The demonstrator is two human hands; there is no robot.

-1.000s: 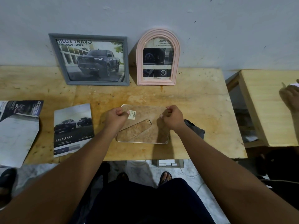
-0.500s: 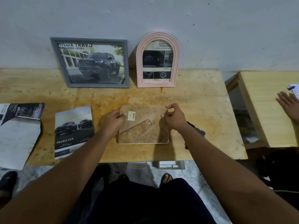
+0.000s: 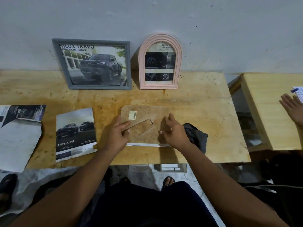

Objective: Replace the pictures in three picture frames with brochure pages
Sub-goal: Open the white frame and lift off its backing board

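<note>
Both hands have slid down from the top corners of the face-down frame (image 3: pixel 147 115) to its sides. Now my left hand (image 3: pixel 117 136) has thumb and a fingertip either side of the stand (image 3: pixel 141 126); whether they truly pinch it I cannot tell. Loose-fingered, my right hand (image 3: pixel 174 134) touches its right edge, holding nothing. Beyond it, the grey frame (image 3: pixel 100 87) and pink arched frame (image 3: pixel 158 86) already show brochure pages: two done, I judge, this third unfinished. Left of it lies the brochure (image 3: pixel 75 133).
</note>
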